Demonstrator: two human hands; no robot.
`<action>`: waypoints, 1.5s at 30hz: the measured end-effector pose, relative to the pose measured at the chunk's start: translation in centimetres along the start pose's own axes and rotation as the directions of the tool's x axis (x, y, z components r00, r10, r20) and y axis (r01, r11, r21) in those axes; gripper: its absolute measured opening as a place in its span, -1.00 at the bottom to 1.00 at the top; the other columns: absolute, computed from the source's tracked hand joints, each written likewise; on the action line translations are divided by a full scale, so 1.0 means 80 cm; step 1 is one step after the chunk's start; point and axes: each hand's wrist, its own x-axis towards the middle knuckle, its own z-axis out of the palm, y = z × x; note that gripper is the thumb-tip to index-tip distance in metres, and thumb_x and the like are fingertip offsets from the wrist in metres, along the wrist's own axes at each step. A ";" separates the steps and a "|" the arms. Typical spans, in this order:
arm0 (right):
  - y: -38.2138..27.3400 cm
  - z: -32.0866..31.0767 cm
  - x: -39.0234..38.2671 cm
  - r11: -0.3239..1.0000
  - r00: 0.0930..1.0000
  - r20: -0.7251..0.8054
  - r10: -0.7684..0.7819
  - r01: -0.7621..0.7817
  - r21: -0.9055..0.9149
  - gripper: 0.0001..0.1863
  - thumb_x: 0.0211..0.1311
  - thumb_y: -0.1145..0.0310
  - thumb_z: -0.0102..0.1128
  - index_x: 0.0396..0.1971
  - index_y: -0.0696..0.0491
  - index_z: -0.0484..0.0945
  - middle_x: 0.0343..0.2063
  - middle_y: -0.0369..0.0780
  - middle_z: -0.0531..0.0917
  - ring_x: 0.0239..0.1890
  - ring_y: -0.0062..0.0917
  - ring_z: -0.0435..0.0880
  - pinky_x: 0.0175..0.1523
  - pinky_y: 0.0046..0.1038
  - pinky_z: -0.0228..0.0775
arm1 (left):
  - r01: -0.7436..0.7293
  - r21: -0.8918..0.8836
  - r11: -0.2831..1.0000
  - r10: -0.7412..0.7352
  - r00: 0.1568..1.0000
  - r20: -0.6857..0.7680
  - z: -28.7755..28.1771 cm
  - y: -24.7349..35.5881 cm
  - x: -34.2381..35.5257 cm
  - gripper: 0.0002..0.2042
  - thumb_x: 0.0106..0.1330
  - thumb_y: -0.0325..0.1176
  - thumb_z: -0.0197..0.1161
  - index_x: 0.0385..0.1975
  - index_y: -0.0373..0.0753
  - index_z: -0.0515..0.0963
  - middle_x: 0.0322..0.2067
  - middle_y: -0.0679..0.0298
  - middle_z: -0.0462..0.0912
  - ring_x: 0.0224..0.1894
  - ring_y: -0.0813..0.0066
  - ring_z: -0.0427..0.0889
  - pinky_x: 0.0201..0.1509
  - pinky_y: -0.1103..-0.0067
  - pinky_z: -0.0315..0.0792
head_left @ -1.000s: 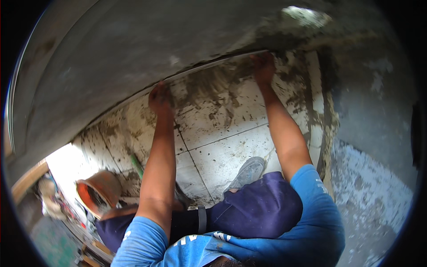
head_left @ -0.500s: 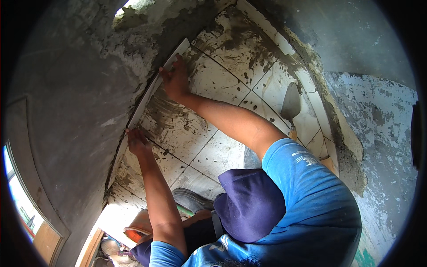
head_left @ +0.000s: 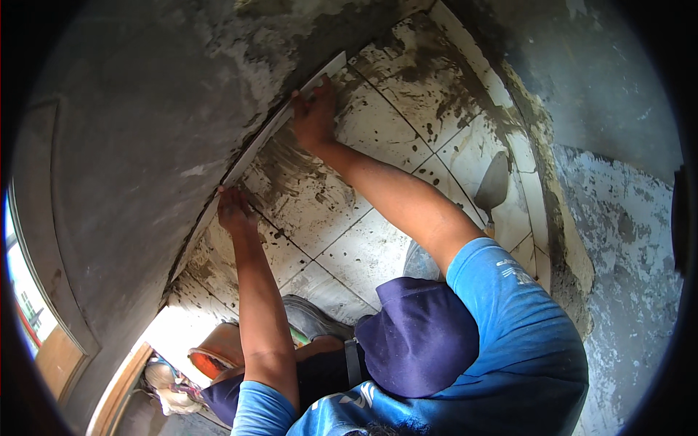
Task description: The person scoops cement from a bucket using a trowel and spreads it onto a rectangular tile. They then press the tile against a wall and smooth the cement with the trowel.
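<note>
Along the foot of the grey wall (head_left: 131, 182), by smeared floor tiles (head_left: 342, 247), I see left hand (head_left: 237, 212) and right hand (head_left: 314, 122) touching a white strip (head_left: 256, 148), grip unclear, seemingly aligning it; next calls for even pressure.

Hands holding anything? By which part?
White strip along the wall: left hand at its near end, right hand near its far end; gripped or merely pressed, can't tell.
</note>
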 end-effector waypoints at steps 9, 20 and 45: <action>0.019 -0.002 0.010 0.960 0.978 0.135 0.162 -0.188 0.209 -0.18 0.32 0.23 0.27 0.37 0.29 0.02 0.10 0.06 0.36 0.06 -0.26 0.48 0.07 -0.32 0.47 | -0.027 -0.028 0.999 0.025 0.998 -0.058 0.012 -0.001 -0.008 -0.76 0.31 -0.23 0.41 -0.22 -0.22 0.55 -0.36 0.38 0.60 -0.29 0.56 0.56 -0.20 0.56 0.47; 0.019 -0.082 0.091 0.992 0.974 0.200 -0.103 0.114 -0.048 -0.17 0.25 0.25 0.40 0.36 0.22 0.10 0.22 0.02 0.33 0.18 -0.27 0.43 0.12 -0.32 0.47 | -0.092 -0.058 0.994 0.079 0.977 -0.196 0.021 -0.017 -0.010 -0.75 0.19 -0.29 0.52 -0.34 -0.19 0.54 -0.46 0.39 0.60 -0.41 0.62 0.52 -0.30 0.61 0.43; 0.043 -0.092 0.113 0.995 0.949 0.301 -0.099 0.088 0.050 -0.31 0.29 0.24 0.36 0.21 0.20 0.13 -0.04 -0.19 0.38 -0.09 -0.56 0.45 -0.09 -0.48 0.47 | -0.166 -0.229 0.959 0.076 0.932 -0.355 0.065 -0.028 -0.033 -0.53 0.16 -0.35 0.54 -0.03 -0.41 0.46 -0.18 0.27 0.60 -0.17 0.54 0.55 -0.03 0.60 0.44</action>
